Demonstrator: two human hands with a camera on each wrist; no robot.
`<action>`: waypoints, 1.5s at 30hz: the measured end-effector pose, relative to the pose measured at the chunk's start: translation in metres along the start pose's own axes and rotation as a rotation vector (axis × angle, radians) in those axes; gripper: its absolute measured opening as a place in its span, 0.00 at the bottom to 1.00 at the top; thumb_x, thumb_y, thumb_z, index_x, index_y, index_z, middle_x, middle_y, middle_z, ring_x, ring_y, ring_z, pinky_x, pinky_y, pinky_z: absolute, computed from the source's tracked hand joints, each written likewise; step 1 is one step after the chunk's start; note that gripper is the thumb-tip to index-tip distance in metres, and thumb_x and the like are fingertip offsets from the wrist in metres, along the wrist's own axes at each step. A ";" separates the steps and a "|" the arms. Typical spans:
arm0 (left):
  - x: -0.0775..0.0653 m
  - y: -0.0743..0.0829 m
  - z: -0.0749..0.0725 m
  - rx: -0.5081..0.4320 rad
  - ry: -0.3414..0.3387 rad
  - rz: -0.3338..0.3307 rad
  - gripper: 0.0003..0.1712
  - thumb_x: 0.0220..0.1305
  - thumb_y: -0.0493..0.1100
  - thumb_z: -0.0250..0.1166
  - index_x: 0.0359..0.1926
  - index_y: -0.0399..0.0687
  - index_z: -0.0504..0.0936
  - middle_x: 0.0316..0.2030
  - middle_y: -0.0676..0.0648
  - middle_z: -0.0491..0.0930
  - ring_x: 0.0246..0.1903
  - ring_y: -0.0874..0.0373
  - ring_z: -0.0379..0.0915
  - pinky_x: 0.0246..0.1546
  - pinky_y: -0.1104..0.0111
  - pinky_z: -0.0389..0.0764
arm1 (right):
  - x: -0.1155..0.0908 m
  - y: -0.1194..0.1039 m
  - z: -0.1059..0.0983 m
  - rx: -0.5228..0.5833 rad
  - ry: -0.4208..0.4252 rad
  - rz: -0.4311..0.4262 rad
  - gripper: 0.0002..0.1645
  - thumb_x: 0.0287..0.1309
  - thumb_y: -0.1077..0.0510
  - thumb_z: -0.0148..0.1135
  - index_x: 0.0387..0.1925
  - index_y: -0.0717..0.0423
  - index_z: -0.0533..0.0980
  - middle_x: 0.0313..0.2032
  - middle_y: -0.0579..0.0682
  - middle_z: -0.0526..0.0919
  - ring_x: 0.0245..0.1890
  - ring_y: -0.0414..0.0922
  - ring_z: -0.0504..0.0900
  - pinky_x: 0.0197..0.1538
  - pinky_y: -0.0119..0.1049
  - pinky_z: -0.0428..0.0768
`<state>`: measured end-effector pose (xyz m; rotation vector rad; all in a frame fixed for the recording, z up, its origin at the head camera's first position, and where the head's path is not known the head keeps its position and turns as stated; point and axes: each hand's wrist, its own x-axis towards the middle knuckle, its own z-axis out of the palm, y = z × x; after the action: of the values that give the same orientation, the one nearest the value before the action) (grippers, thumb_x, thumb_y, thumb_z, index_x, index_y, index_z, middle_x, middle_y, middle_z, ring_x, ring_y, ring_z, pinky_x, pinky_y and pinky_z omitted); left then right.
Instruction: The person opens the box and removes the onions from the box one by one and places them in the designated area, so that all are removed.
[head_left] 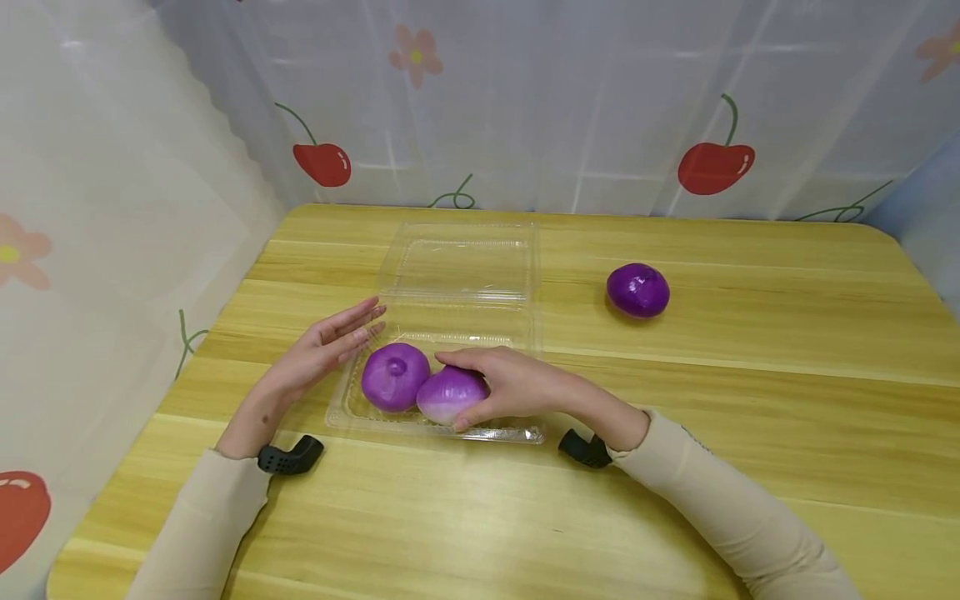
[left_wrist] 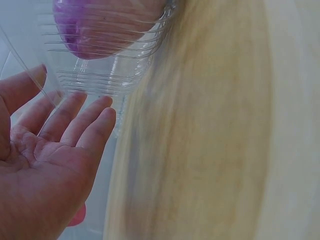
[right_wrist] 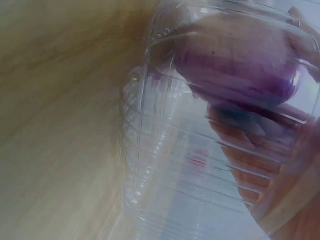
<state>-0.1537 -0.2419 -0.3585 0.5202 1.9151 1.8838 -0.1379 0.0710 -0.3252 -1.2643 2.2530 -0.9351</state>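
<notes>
A clear plastic clamshell container (head_left: 442, 429) lies on the table with its lid (head_left: 465, 258) folded back. Two purple onions are in its base: one onion (head_left: 395, 377) at the left with its tip upward, and a second onion (head_left: 450, 392) touching it, pale at the bottom. My right hand (head_left: 517, 383) grips that second onion, thumb on the near side and fingers over the far side; its wrist view shows the onion (right_wrist: 235, 65) through the ribbed plastic wall. My left hand (head_left: 322, 346) has its fingers extended, with the fingertips (left_wrist: 102, 102) right at the container's left wall.
A darker purple onion (head_left: 638, 291) lies on the wooden table (head_left: 712, 400) toward the back right, beyond my right hand. A pale curtain (head_left: 525, 108) printed with cherries and flowers hangs along the table's back and left edges.
</notes>
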 end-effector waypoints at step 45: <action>0.000 0.001 0.000 0.005 0.003 0.000 0.31 0.73 0.34 0.45 0.71 0.34 0.44 0.70 0.37 0.46 0.67 0.46 0.48 0.64 0.66 0.56 | -0.061 0.021 -0.049 0.262 0.185 -0.036 0.50 0.48 0.59 0.72 0.70 0.54 0.57 0.67 0.46 0.61 0.65 0.41 0.60 0.63 0.38 0.64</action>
<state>-0.1532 -0.2420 -0.3576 0.5197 1.9219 1.8815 -0.1491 0.1489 -0.3053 -1.1451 2.1568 -1.3610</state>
